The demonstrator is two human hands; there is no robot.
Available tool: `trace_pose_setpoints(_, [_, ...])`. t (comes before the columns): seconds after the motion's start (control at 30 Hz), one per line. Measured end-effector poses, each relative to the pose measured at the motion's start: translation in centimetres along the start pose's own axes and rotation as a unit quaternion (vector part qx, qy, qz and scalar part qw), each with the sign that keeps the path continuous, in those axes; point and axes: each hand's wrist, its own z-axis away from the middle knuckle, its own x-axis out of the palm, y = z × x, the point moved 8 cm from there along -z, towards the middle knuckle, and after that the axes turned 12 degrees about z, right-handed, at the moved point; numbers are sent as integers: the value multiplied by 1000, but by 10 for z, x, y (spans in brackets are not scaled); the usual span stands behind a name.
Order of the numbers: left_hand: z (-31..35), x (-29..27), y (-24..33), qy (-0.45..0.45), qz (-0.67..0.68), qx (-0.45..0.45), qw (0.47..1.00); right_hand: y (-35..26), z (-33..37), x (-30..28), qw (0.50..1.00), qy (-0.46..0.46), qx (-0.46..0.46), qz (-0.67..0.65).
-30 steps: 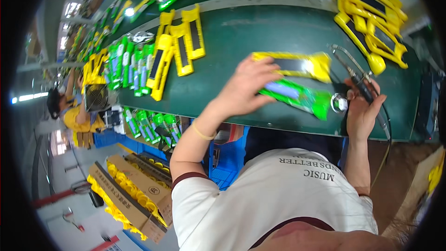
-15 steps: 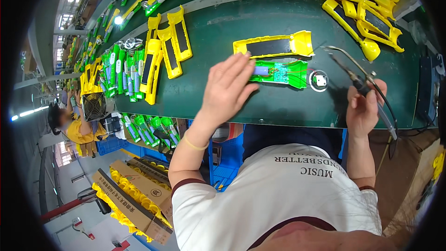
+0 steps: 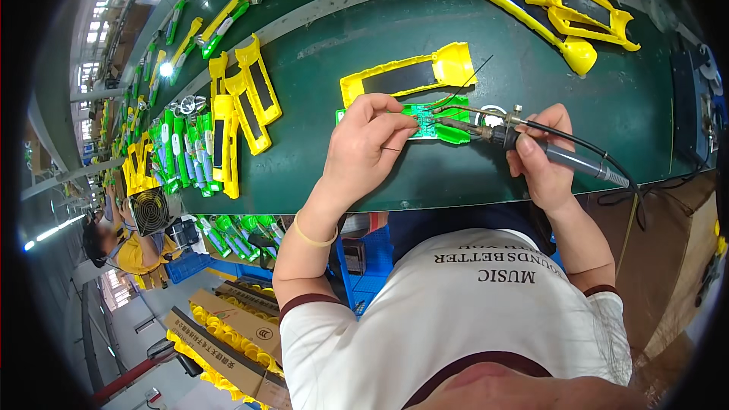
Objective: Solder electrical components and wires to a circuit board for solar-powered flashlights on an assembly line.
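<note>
My right hand (image 3: 548,175) grips a soldering iron (image 3: 581,163) with a thin curved metal tube clamped along it. Both the iron's tip and the tube's end reach over a small circuit board (image 3: 423,123) in a green lamp shell half (image 3: 456,137). Over the shell's left part, my left hand (image 3: 364,140) has its fingers pinched together at the board's edge. A thin dark wire shows by its fingertips, which appear to hold it. Partly behind the iron lies a round white-rimmed lamp part (image 3: 493,114). Beyond the green shell rests a yellow shell half (image 3: 456,67) with a dark panel.
Yellow shells (image 3: 581,57) are heaped at the far right, others (image 3: 250,102) at left beside a row of green shells (image 3: 178,148). A small fan (image 3: 150,211) stands near the table's left end. A person in yellow (image 3: 137,253) works beyond it. Cartons (image 3: 235,319) hold yellow parts.
My right hand has brought the iron leftward over the board. My left hand has gone from lying flat on the shell to pinching beside the board. The view has shifted slightly.
</note>
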Motion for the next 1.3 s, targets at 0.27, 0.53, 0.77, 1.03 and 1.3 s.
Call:
trace_pose_setpoints(0.27, [2,2,-3,-6,-16,-8,1000,6,3,1,995,-20,-30,95])
trace_pose_setpoints(0.53, [-2,2,0,-20,-32,-3,999,10,2,4,968,-67,-56,235])
trace_pose_setpoints(0.77, [-4,1,2,-26,-29,-19,999,5,3,1,997,-25,6,71])
trace_pose_setpoints(1.03, [-6,3,0,-27,-34,-44,998,4,4,2,996,-34,6,78])
trace_pose_setpoints(1.3, [-4,2,0,-16,-28,-39,999,12,4,-1,973,-66,-31,217])
